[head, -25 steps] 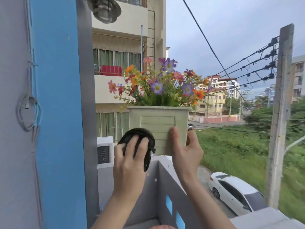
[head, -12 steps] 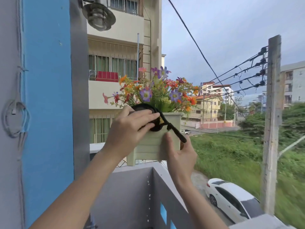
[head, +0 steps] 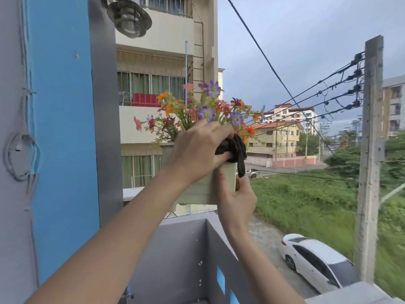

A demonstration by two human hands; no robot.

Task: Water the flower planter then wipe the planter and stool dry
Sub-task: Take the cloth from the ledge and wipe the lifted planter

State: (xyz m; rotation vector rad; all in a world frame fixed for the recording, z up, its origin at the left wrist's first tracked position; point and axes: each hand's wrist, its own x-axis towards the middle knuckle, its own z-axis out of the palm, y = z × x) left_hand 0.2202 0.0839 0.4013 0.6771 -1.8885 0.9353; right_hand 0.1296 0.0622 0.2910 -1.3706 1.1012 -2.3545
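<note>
A pale green planter [head: 198,190] filled with colourful flowers [head: 208,113] is lifted in the air above the balcony wall. My left hand [head: 197,152] grips a black cloth [head: 235,150] and presses it on the planter's top right rim. A strip of the cloth hangs down past the corner. My right hand [head: 235,198] holds the planter's lower right corner, thumb on the front face, fingers behind. Much of the planter's front is hidden by my left hand and wrist. No stool is in view.
A grey balcony wall [head: 186,249] with blue cutouts runs below the planter, with water drops on it. A blue and grey pillar [head: 61,128] stands at the left, a metal lamp [head: 129,16] above. Power lines, a concrete pole [head: 370,150] and a white car [head: 317,262] lie beyond.
My left hand has carried the cloth from the planter's lower left front up to its rim and across to the right corner. My right hand kept hold of the planter's right side.
</note>
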